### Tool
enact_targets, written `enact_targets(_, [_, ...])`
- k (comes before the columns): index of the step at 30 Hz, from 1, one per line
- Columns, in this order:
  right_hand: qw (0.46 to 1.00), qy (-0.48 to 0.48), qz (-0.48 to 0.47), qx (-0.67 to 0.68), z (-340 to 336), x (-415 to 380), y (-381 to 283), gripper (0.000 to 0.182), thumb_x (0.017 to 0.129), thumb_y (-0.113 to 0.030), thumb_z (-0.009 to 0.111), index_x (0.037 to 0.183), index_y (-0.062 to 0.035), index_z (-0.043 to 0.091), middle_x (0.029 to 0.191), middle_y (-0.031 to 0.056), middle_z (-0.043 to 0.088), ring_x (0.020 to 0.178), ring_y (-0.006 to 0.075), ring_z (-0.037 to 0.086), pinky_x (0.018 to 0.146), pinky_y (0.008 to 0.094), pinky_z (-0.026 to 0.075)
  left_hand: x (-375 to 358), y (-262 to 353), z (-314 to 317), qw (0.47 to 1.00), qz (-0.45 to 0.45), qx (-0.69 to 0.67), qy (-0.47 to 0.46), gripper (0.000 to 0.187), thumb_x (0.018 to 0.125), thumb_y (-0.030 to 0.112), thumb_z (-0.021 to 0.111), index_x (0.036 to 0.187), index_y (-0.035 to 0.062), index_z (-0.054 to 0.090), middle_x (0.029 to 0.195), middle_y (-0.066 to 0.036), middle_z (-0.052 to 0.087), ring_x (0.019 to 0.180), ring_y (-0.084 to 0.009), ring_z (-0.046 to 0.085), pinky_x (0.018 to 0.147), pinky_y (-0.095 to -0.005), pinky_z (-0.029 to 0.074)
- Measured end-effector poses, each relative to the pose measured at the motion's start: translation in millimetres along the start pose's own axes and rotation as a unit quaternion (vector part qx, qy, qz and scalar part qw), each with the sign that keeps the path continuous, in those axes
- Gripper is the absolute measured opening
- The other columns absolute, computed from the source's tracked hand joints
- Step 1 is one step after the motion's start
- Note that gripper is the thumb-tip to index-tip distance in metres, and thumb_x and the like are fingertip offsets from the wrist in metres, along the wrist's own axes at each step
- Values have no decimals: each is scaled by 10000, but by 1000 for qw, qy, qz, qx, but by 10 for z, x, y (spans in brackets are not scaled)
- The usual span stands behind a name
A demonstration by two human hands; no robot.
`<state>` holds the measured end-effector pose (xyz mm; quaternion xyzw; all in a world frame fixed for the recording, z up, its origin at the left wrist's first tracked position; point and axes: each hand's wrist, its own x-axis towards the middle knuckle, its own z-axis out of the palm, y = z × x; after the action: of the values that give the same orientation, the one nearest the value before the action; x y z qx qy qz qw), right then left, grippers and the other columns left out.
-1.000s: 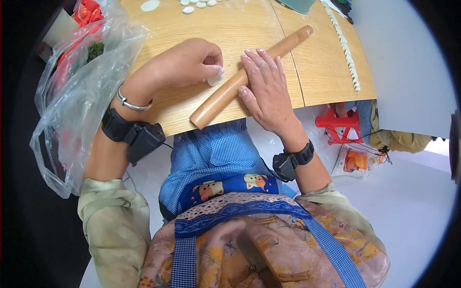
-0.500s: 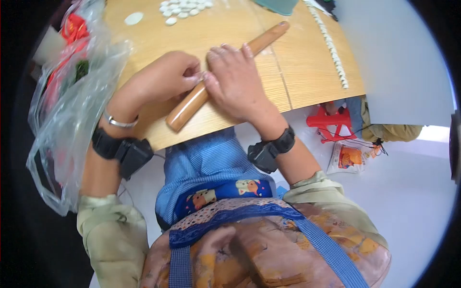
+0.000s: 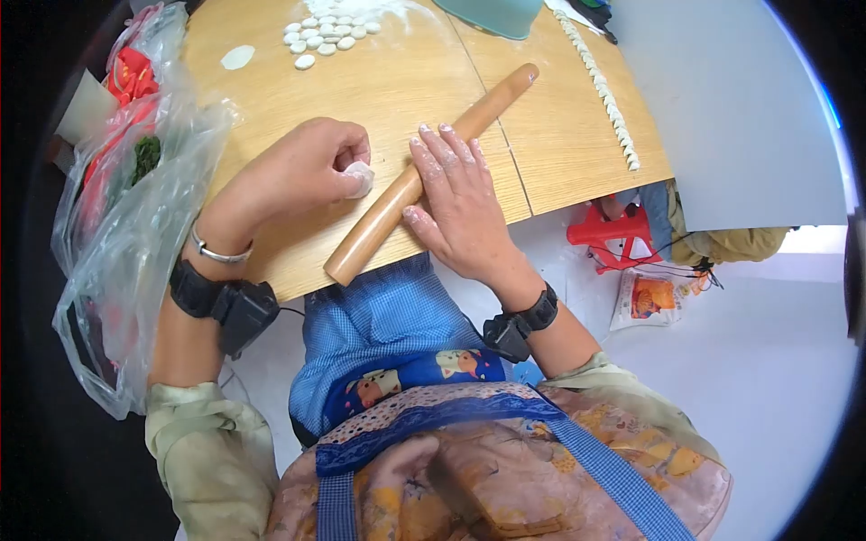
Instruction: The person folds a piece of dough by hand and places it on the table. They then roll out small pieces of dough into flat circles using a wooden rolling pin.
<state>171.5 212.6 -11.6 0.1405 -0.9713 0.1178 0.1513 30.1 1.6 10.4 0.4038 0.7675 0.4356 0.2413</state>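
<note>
Left hand [image 3: 311, 171] has a bit of dough [image 3: 361, 178] pinched in its fingers just left of the rolling pin [image 3: 379, 230], and the right hand [image 3: 460, 203] is laid flat over that, fingers loose. Pin slants back from near the worktop's [image 3: 280, 108] front edge, dough discs [image 3: 330, 36] toward the back edge

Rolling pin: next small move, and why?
Probably roll the rolling pin gently onto the near edge of the dough piece. The left hand pinches that piece close beside the pin, seemingly not under it, and the right hand lies with its fingers across the pin, so both look placed for a short roll.
</note>
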Motion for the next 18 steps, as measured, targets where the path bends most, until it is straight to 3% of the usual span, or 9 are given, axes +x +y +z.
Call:
enact_targets(2, [1000, -2, -6, 5, 11, 3, -6, 675, 970, -409, 552, 1473, 24, 428, 1527, 233, 423, 1456, 416, 341, 1212, 582, 196, -23, 23, -14, 999, -7, 45, -8, 158, 874, 144, 663, 860, -10, 633, 659, -36, 582, 607, -92, 544, 574, -271, 460])
enact_targets(7, [1000, 5, -20, -16, 31, 147, -38, 645, 976, -404, 550, 1438, 38, 470, 1488, 238, 462, 1434, 418, 372, 1204, 589, 211, -7, 25, -52, 998, -56, -18, 5, 347, 1035, 248, 513, 847, -19, 629, 651, -61, 608, 526, -129, 602, 500, -278, 492])
enact_targets(18, [999, 22, -32, -33, 198, 578, -57, 546, 1003, -393, 492, 1310, 48, 585, 1363, 219, 581, 1371, 389, 455, 1189, 584, 244, 2, -27, -54, 998, -69, 6, -13, 343, 1036, 244, 500, 866, -25, 625, 675, -71, 624, 556, -140, 626, 525, -276, 521])
